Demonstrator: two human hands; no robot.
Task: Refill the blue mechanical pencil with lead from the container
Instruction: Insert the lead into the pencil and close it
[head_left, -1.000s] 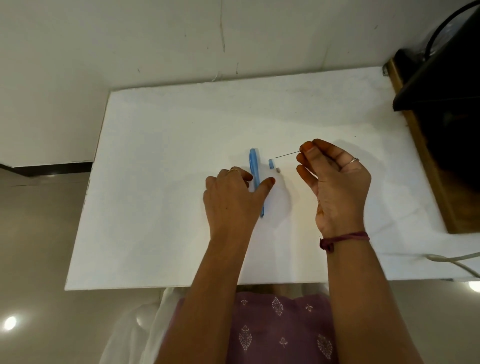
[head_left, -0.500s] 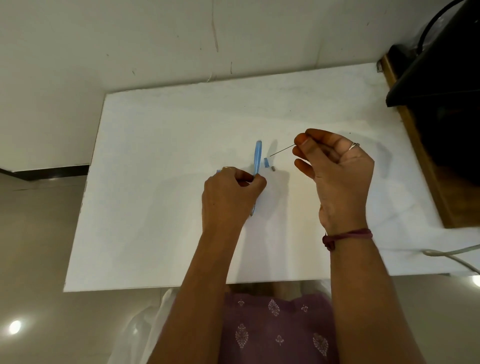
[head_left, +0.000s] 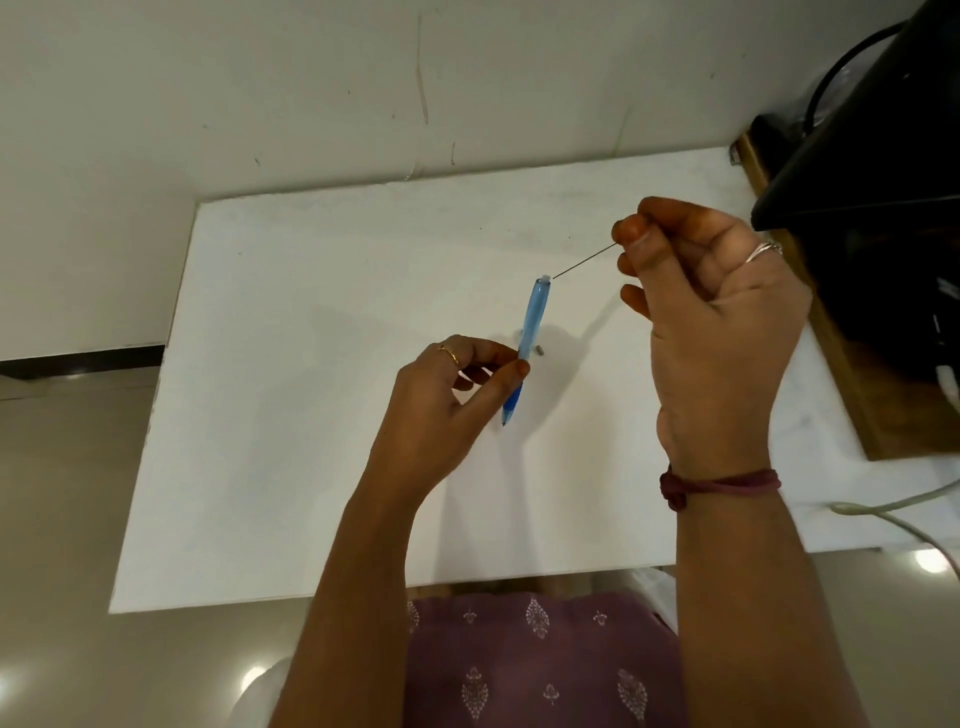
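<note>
My left hand pinches the blue mechanical pencil near its darker grip, holding it lifted above the white table, open back end pointing up and away. My right hand pinches a thin dark lead between thumb and forefinger. The lead's free tip sits right at the pencil's open end. A small grey piece lies on the table just right of the pencil, and another small piece is mostly hidden behind the barrel. No lead container shows.
A black device stands on a wooden surface at the right edge. A white cable trails over the table's near right corner. The wall rises behind the table.
My left hand has picked the pencil up off the table and raised it. My right hand has lifted with the lead, bringing its tip to the pencil's open end.
</note>
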